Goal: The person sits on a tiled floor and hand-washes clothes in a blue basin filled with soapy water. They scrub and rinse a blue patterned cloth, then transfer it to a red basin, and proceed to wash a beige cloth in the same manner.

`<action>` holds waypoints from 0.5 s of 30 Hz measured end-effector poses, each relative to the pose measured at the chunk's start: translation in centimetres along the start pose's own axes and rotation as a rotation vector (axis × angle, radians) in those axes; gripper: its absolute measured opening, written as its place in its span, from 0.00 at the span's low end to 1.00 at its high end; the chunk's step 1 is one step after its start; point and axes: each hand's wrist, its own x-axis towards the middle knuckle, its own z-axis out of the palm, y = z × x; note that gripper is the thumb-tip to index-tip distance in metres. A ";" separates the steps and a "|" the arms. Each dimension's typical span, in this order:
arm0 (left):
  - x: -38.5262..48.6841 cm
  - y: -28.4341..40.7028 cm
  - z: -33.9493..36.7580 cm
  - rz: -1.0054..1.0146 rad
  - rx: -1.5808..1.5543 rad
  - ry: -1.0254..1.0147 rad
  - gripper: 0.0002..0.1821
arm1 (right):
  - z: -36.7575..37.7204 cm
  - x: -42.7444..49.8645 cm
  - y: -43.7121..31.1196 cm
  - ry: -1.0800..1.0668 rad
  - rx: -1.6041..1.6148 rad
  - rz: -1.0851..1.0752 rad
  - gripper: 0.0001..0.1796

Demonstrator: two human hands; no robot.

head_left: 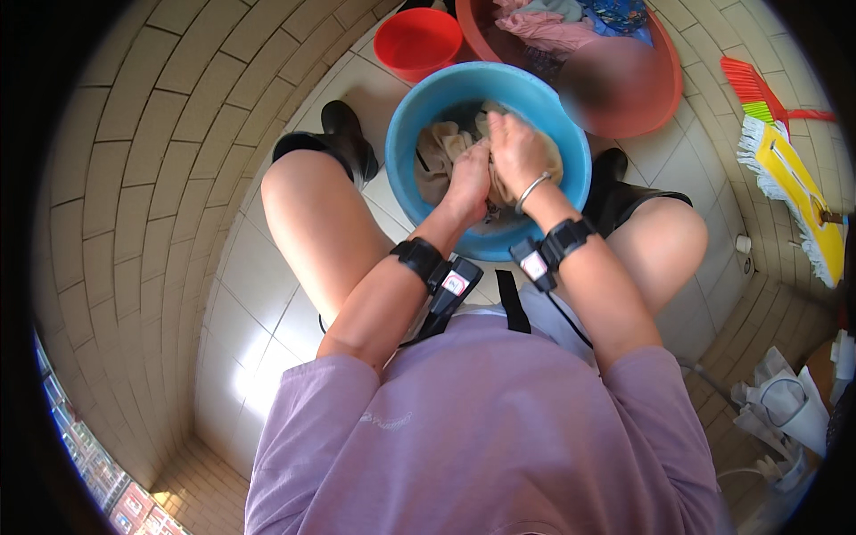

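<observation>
A round light-blue plastic basin (406, 144) stands on the floor between my knees. Wet beige cloth (438, 157), bunched in folds, lies in water inside it. My left hand (472, 175) is closed around part of the cloth near the basin's middle. Close against it, my right hand (516, 148) grips the same cloth, fingers together and bent toward the left hand. A silver bangle (533, 192) circles the right wrist. The hands hide the piece of cloth between them.
A red bucket (418, 43) stands beyond the basin. A larger red tub (669, 100) holds pink and blue clothes (548, 27); part of it is blurred. At right, a red broom (752, 83) and yellow mop head (806, 194) lean by the tiled wall (114, 214).
</observation>
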 end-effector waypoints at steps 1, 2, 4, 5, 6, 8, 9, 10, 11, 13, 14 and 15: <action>0.1 -0.1 0.0 -0.001 0.038 0.008 0.16 | -0.3 0.6 0.3 -0.049 0.018 0.073 0.21; 0.2 -0.1 -0.2 -0.002 0.066 0.070 0.16 | -0.2 0.3 0.2 -0.086 0.035 0.056 0.21; 0.7 0.3 -0.7 0.050 0.043 0.070 0.16 | -0.3 0.0 -0.3 -0.055 0.109 -0.018 0.19; 0.7 0.1 -0.7 0.034 0.017 0.119 0.15 | -0.4 -0.6 -1.0 -0.105 0.159 -0.032 0.17; 0.9 0.4 -1.1 0.065 -0.262 -0.427 0.16 | -0.7 -1.3 -2.1 -0.068 0.190 -0.242 0.15; 1.0 0.1 -1.0 0.006 -0.268 -0.330 0.15 | -0.1 -1.2 -1.6 -0.081 0.075 -0.171 0.17; 0.8 -0.2 -0.7 -0.065 -0.042 0.042 0.16 | 0.5 -1.3 -0.9 -0.084 0.065 -0.035 0.18; 0.9 0.0 -0.7 -0.039 -0.043 -0.066 0.17 | 0.7 -0.6 0.1 0.113 0.092 -0.045 0.19; 0.9 0.0 -0.6 -0.006 0.084 -0.008 0.21 | 0.4 0.6 1.3 0.014 0.018 0.050 0.20; 1.1 0.4 -0.8 0.015 0.126 -0.129 0.21 | 0.9 1.3 3.7 -0.119 0.002 0.056 0.22; 1.3 0.8 -1.0 0.050 0.216 -0.035 0.21 | 1.2 1.9 5.0 -0.091 0.058 0.043 0.22; 1.7 1.4 -1.6 0.098 0.283 -0.013 0.21 | 1.1 2.0 6.2 -0.053 0.091 0.087 0.23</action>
